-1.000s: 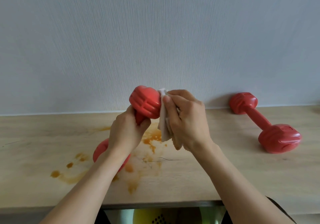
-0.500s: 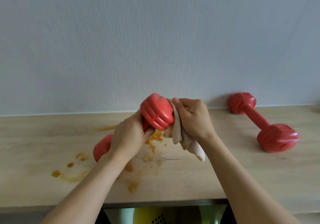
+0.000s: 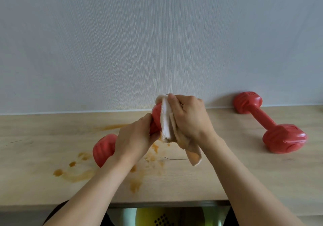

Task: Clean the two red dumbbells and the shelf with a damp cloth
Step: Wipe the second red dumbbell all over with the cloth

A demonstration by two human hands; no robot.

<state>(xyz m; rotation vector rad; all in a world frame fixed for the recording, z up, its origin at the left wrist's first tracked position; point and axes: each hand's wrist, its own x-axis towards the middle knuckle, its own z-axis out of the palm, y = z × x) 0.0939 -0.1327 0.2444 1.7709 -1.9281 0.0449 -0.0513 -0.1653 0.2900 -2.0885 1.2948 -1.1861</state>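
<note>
My left hand [image 3: 134, 138] grips the handle of a red dumbbell [image 3: 103, 149], holding it tilted above the wooden shelf [image 3: 244, 170]. Its near head shows at lower left; its far head is mostly covered by a white cloth [image 3: 166, 122] with orange stains. My right hand [image 3: 190, 119] holds that cloth and presses it over the far head. A second red dumbbell [image 3: 269, 122] lies on the shelf at the right, against the wall.
Orange-brown stains [image 3: 73, 173] spread over the shelf below and left of my hands. A pale textured wall [image 3: 157, 42] rises behind the shelf. Below the shelf's front edge a yellow perforated object [image 3: 164, 217] shows.
My right hand has shifted the cloth from beside and under the dumbbell's far head up over it, now covering most of it. The left hand keeps its grip; the dumbbell turned slightly.
</note>
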